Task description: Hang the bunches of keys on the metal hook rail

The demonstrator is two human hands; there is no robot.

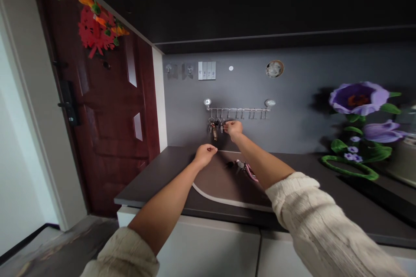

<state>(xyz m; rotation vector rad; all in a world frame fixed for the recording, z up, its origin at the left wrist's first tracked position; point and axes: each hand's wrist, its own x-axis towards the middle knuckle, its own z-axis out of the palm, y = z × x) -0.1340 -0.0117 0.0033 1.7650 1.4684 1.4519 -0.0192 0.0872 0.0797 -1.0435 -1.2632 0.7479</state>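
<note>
My right hand (233, 130) is raised to a metal hook rail (240, 109) on the grey wall. Its fingers are closed at a small bunch of keys (222, 127) by the left hooks; the exact grip is partly hidden. Just left of these, more keys hang with a brown tag (214, 132). Lower down, my left hand (205, 156) is over the back of a brown mat (224, 186), thumb and fingers pinched together. What it holds, if anything, is too small to make out. Another key bunch with a pink strap (249, 171) lies on the mat, below my right forearm.
A dark cabinet (247, 13) overhangs the counter (156, 177). Purple artificial flowers (359, 97) stand at the right, and a dark red door (113, 138) is at the left. Small wall hooks (190, 69) and a switch panel (207, 70) sit above the rail.
</note>
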